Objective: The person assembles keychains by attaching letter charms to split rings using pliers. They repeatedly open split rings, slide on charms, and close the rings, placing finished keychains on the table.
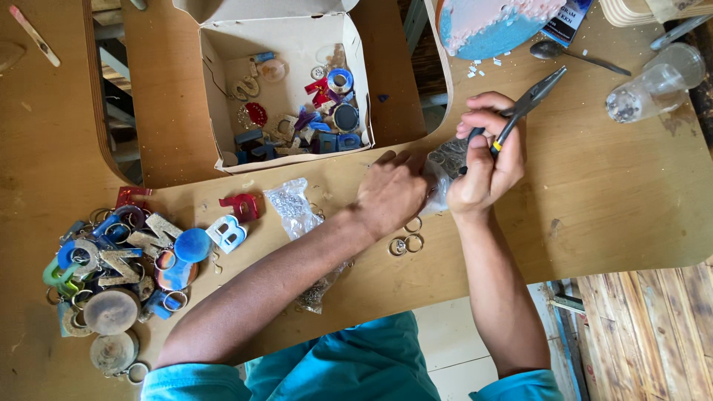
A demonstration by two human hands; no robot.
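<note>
The right hand (pixel 486 160) has its grip wrapped around the handles of a pair of pliers (pixel 523 108), dark metal with black and yellow handles, the slim jaws pointing up and away toward the far right of the wooden surface (pixel 616 193). The left hand (pixel 390 194) rests knuckles up just beside it, fingertips tucked into a small clear plastic bag (pixel 443 172) that lies between the two hands; the fingers look pinched on something inside, though the hand hides what. The bag holds what seem to be small metal rings. Three loose key rings (pixel 407 239) lie on the surface just below the left wrist. A second clear bag (pixel 291 204) lies near the left forearm, a heap of letter keychains (pixel 119 275) well to the left, and an open cardboard box (pixel 286 82) of more pieces beyond
</note>
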